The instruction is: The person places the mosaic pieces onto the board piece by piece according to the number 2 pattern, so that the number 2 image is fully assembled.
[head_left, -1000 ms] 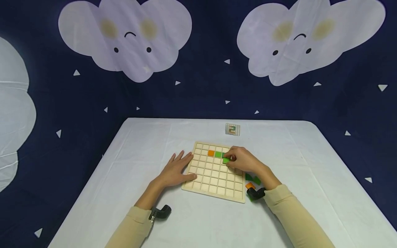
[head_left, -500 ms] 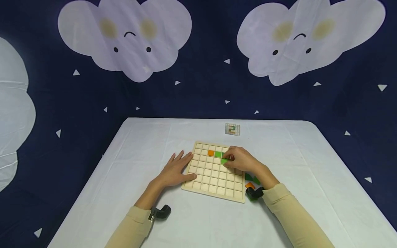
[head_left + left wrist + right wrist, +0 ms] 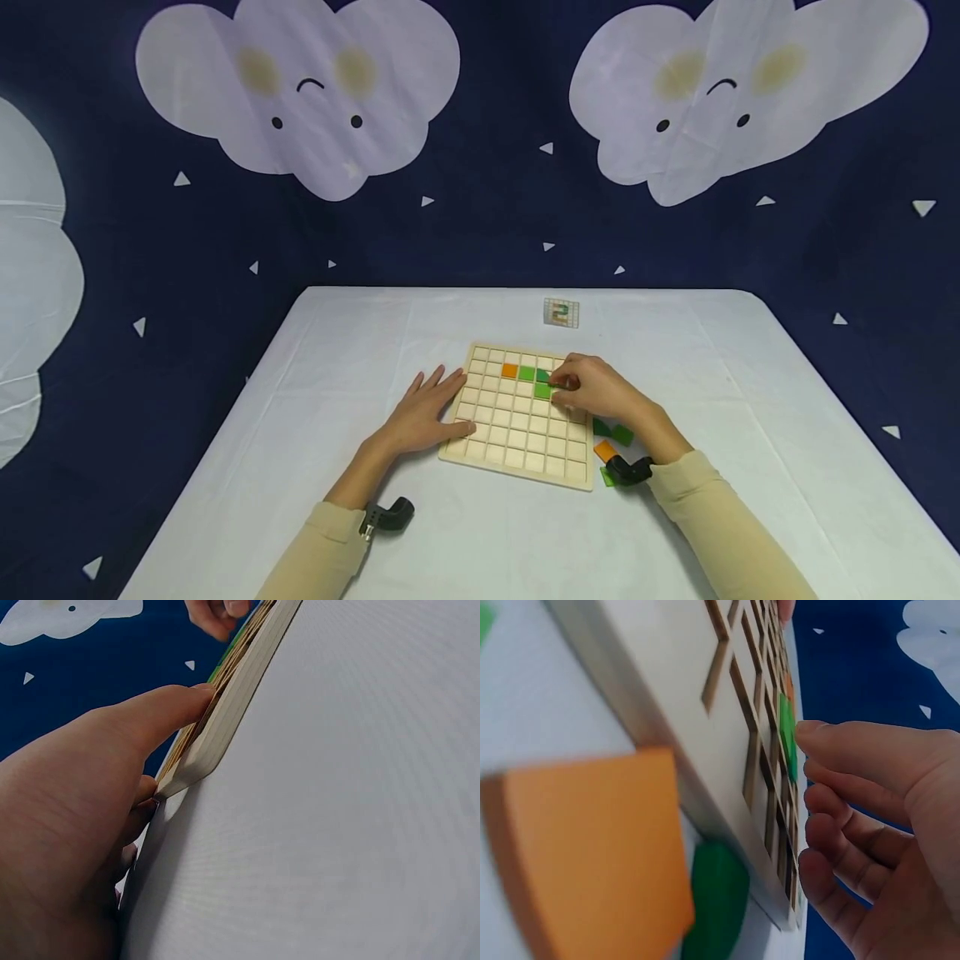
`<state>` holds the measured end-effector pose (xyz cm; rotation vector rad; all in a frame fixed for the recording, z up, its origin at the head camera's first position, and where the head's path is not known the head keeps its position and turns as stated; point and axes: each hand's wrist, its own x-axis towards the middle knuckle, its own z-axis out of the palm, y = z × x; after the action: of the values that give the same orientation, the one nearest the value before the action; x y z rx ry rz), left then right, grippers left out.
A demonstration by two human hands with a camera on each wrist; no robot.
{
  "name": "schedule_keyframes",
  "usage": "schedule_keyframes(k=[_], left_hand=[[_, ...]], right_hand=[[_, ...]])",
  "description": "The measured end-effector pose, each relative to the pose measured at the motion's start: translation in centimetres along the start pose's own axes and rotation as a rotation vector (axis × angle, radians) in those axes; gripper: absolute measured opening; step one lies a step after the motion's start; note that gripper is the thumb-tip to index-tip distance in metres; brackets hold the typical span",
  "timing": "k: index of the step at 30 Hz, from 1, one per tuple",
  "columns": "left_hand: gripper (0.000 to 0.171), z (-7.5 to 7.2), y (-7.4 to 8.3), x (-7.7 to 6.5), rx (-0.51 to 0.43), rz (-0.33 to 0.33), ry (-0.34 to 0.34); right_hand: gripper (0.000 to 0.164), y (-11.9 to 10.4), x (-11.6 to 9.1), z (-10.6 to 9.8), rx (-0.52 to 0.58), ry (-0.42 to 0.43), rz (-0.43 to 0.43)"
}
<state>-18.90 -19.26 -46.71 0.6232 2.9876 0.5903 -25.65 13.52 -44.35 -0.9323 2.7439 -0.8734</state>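
Note:
A wooden grid board (image 3: 517, 437) lies slightly turned on the white table. One orange tile (image 3: 510, 371), a light green tile (image 3: 527, 373) and a dark green tile (image 3: 542, 376) form a row in its cells. Below the dark green one sits another light green tile (image 3: 542, 391). My right hand (image 3: 596, 387) hovers at that tile's right side, fingers loosely bent; in the right wrist view nothing shows between thumb and fingers. My left hand (image 3: 423, 417) rests at the board's left edge, fingers spread, with the thumb (image 3: 176, 705) on its rim.
Right of the board lie loose tiles: a dark green one (image 3: 602, 427), a green one (image 3: 622, 435), an orange one (image 3: 604, 451) and a light green one (image 3: 607, 477). A small pattern card (image 3: 561, 313) with a grid lies behind the board.
My right hand has let go of the lower light green tile, which shifted left into its cell, and drawn back to the right. My left hand has stayed put.

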Motion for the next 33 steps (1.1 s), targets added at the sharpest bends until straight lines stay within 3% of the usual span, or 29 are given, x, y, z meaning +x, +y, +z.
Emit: schedule_keyframes(k=[15, 33], left_hand=[[0.092, 0.0, 0.0, -0.1, 0.001, 0.009, 0.001], [0.090, -0.1, 0.1, -0.1, -0.019, 0.009, 0.007]], right_hand=[[0.019, 3.1, -3.5, -2.1, -0.002, 0.036, -0.034], [0.020, 4.5, -6.7, -3.3, -0.030, 0.077, 0.056]])
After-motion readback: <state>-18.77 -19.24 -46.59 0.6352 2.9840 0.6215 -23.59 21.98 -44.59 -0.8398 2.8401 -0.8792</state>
